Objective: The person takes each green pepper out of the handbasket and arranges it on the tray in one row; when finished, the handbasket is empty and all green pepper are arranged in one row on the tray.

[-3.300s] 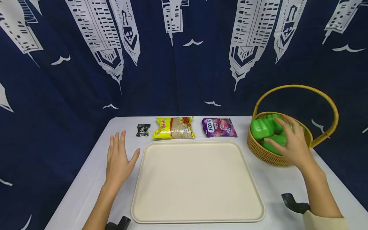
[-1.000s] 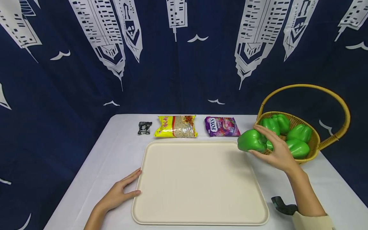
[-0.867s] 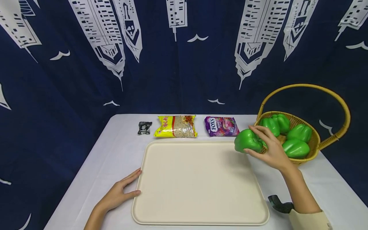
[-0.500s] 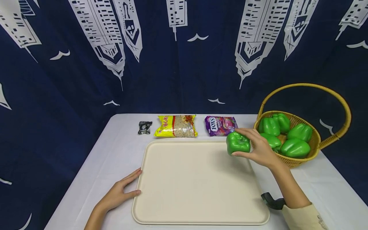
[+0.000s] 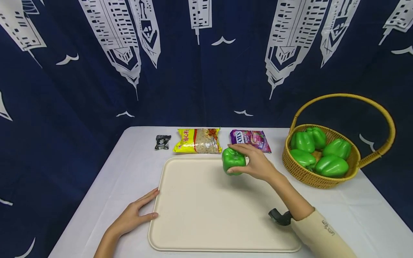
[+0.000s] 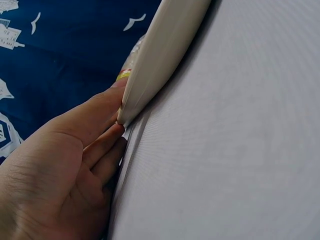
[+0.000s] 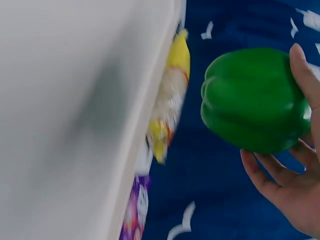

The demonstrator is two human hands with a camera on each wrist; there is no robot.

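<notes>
My right hand (image 5: 255,162) grips a green bell pepper (image 5: 233,161) between thumb and fingers, above the far part of the cream tray (image 5: 206,215). The pepper's shadow falls on the tray below it. In the right wrist view the bell pepper (image 7: 255,100) is large, the fingers at its side and underside. My left hand (image 5: 130,218) touches the tray's left edge with fairly straight fingertips and thumb. The left wrist view has the left hand (image 6: 60,150) against the tray's rim (image 6: 165,50). Several more green bell peppers (image 5: 332,166) lie in the wicker basket (image 5: 317,182) at the right.
Behind the tray lie a small black packet (image 5: 162,142), a yellow and clear food bag (image 5: 198,141) and a purple candy bag (image 5: 251,139), partly covered by the right hand. The basket's tall handle (image 5: 343,95) arches upward. A dark blue printed curtain (image 5: 200,89) hangs behind the table.
My right hand, over the basket at first, took hold of a bell pepper and carried it left over the tray. The left hand came down to the tray's edge and stayed there.
</notes>
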